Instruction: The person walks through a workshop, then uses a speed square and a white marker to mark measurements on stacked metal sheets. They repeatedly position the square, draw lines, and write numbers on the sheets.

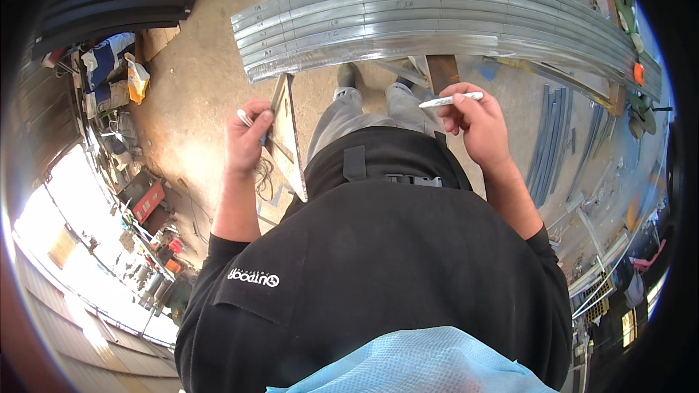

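My right grip [477, 118] closes around a white marker [439, 102], thumb and fingers pinched together on its barrel, in this view from the head camera that I watch at a distance. The marker sits at the fingertips, held up in front of the waist and on the near side of a row of long silver metal bars [378, 9], apart from them in the picture. Its tip points left, dipping slightly toward the lower edge; the blunt end shows past the fingers to the right. Its long axis runs nearly crosswise, roughly along the bars, which bear dark handwritten marks.

At left, my other grip, the left hand [247, 142], is curled shut on a short white piece [244, 118], slanting toward the upper left; I cannot tell whether it is a cap or a second pen. A narrow triangular board [290, 138] stands just beside those fingers, its long side running toward the body, and I cannot tell whether they touch it. More gray bars [547, 147] lie side by side on the concrete floor [191, 65] at right.
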Action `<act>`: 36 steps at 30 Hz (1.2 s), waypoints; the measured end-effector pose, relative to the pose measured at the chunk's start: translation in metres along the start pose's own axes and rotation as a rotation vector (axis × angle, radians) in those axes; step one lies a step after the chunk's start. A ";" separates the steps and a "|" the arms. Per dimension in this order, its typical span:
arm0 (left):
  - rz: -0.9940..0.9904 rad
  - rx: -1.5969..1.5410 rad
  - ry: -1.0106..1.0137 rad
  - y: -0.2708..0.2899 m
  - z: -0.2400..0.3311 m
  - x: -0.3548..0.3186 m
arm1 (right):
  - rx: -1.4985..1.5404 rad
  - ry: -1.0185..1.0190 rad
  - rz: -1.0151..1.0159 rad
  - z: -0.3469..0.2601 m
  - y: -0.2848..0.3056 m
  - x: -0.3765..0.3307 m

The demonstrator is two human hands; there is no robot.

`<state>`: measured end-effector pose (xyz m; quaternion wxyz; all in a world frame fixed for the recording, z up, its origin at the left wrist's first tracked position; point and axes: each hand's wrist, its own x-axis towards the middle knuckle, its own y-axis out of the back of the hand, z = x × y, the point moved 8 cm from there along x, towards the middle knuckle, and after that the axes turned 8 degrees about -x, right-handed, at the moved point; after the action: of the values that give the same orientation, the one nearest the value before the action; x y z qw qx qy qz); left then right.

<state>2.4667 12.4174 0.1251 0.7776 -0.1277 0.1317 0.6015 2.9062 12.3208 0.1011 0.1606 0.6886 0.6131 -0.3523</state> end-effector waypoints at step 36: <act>-0.137 0.003 0.097 -0.165 -0.045 0.002 | 0.568 0.086 -0.063 -0.008 0.140 -0.075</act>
<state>2.6250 12.3631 0.0887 0.8097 -0.1642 0.1609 0.5399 3.0426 12.2439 0.1282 -0.0757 0.7009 0.5171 -0.4854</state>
